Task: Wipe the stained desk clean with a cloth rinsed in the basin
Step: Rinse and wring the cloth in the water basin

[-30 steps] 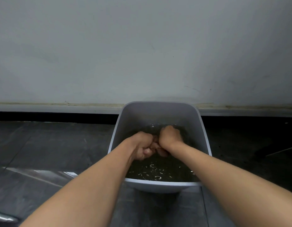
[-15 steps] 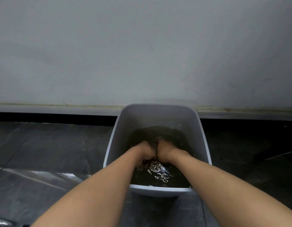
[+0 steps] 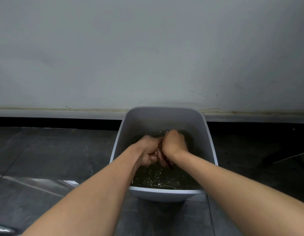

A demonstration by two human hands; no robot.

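Left hand (image 3: 148,150) and right hand (image 3: 173,144) lifted from the grey plastic basin's (image 3: 165,195) dark water (image 3: 165,179) — fingers (image 3: 152,157) clenched on the pinkish wet cloth (image 3: 161,155).

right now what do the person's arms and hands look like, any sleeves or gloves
No sleeves in view: left forearm and right forearm are bare to the frame's edge. The left hand and right hand wear no gloves; no watch or band at either wrist.
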